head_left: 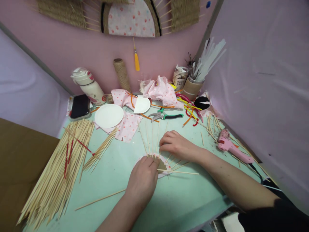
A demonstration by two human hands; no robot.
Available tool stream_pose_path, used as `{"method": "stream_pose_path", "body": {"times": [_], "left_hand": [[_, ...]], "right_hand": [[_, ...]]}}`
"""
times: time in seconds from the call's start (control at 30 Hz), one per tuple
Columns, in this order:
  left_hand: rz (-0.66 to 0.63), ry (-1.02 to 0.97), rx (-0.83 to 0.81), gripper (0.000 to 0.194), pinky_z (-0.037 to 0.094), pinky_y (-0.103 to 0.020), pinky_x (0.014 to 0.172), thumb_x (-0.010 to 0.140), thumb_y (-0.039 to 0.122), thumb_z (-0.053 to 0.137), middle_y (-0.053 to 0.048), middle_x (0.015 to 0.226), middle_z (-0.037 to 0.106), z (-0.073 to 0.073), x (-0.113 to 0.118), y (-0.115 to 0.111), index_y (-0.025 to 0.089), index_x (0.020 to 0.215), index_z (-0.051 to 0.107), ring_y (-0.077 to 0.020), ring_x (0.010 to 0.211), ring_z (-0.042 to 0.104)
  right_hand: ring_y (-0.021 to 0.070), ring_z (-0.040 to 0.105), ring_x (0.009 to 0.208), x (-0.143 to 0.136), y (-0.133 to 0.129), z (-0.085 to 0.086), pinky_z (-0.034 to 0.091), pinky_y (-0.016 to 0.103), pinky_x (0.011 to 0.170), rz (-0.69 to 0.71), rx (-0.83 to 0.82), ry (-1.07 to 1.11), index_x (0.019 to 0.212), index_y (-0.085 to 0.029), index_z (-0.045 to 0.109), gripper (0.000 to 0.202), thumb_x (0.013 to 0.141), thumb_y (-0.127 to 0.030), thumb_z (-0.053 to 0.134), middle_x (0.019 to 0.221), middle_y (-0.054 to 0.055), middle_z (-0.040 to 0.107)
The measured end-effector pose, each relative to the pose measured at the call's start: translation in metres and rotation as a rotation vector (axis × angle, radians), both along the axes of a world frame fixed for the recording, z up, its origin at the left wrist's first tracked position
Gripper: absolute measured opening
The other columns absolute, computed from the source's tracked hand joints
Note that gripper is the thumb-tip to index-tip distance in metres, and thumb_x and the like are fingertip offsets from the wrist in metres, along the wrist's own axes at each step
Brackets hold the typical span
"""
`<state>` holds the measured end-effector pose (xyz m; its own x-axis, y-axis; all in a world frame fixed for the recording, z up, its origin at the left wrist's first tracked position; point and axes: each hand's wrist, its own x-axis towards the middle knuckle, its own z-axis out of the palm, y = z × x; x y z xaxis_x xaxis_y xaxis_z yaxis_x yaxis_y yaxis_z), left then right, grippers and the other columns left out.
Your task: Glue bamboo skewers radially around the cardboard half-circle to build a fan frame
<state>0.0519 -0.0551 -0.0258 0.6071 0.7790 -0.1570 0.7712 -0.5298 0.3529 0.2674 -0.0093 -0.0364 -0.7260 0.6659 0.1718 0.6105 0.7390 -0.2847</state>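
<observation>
A small half-round piece (162, 166) with a brown centre and a pink dotted fabric rim lies on the table, thin wooden sticks (152, 137) fanning out from it. My left hand (144, 174) is closed over its left part, fingertips pressed together at the stick ends and hiding that side. Just right of the upright sticks, my right hand (180, 146) has its fingers curled and pinched around one stick of the fan, mostly hidden behind the hand. One stick (184, 172) points right along the lower edge, and another (100, 199) sticks out left from under my left wrist.
Bundled sticks (58, 170) cover the left side. Behind are a white paper disc (109, 116), green-handled pruning shears (166, 116), dotted fabric (161, 90), a bottle (90, 87) and a twine roll (122, 74). A pink glue gun (233, 149) lies right, beside my right forearm.
</observation>
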Motion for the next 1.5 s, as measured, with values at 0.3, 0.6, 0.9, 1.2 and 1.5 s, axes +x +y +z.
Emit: {"method": "stream_pose_path", "body": {"times": [0.3,0.6,0.9,1.2,1.5], "left_hand": [[0.003,-0.005,0.018,0.035,0.053,-0.042,0.087,0.092,0.008,0.044,-0.009,0.103,0.07,0.0007,0.0006,-0.0001,0.016,0.118,0.067,-0.0252,0.096,0.062],[0.007,0.002,-0.01,0.035,0.053,-0.042,0.087,0.092,0.007,0.045,-0.008,0.104,0.069,0.0036,0.0005,-0.0004,0.016,0.117,0.066,-0.0256,0.097,0.061],[0.02,0.021,-0.038,0.032,0.051,-0.042,0.089,0.092,0.006,0.044,-0.009,0.104,0.069,0.0047,0.0024,0.0004,0.016,0.11,0.069,-0.026,0.099,0.061],[0.014,0.005,-0.047,0.032,0.051,-0.042,0.088,0.092,0.007,0.043,-0.01,0.103,0.069,0.0062,0.0017,0.0012,0.016,0.109,0.069,-0.0262,0.099,0.06],[0.007,0.021,-0.01,0.032,0.051,-0.04,0.087,0.09,0.005,0.044,-0.008,0.102,0.069,0.0036,0.0022,0.0008,0.017,0.108,0.069,-0.0253,0.097,0.061]], "right_hand": [[0.0196,0.048,0.1,-0.0003,-0.0009,0.002,0.032,0.035,0.084,0.005,-0.01,-0.001,0.099,-0.021,0.069,0.015,0.093,-0.016,0.057,0.104,0.005,0.068],[0.0195,0.048,0.101,-0.001,-0.0019,0.0026,0.032,0.035,0.085,0.0,-0.02,0.0,0.099,-0.021,0.07,0.018,0.092,-0.013,0.057,0.104,0.005,0.068],[0.0194,0.049,0.101,-0.0008,-0.0019,0.0004,0.032,0.035,0.085,0.009,0.004,-0.003,0.099,-0.021,0.07,0.016,0.095,-0.016,0.055,0.104,0.005,0.068],[0.0193,0.048,0.101,-0.0004,-0.0021,0.0002,0.033,0.036,0.085,0.009,0.001,0.009,0.099,-0.021,0.07,0.016,0.095,-0.017,0.056,0.104,0.005,0.068],[0.0194,0.049,0.101,-0.0008,-0.0023,0.0011,0.033,0.035,0.085,0.006,-0.007,0.004,0.099,-0.022,0.07,0.018,0.093,-0.014,0.056,0.104,0.005,0.068]]}}
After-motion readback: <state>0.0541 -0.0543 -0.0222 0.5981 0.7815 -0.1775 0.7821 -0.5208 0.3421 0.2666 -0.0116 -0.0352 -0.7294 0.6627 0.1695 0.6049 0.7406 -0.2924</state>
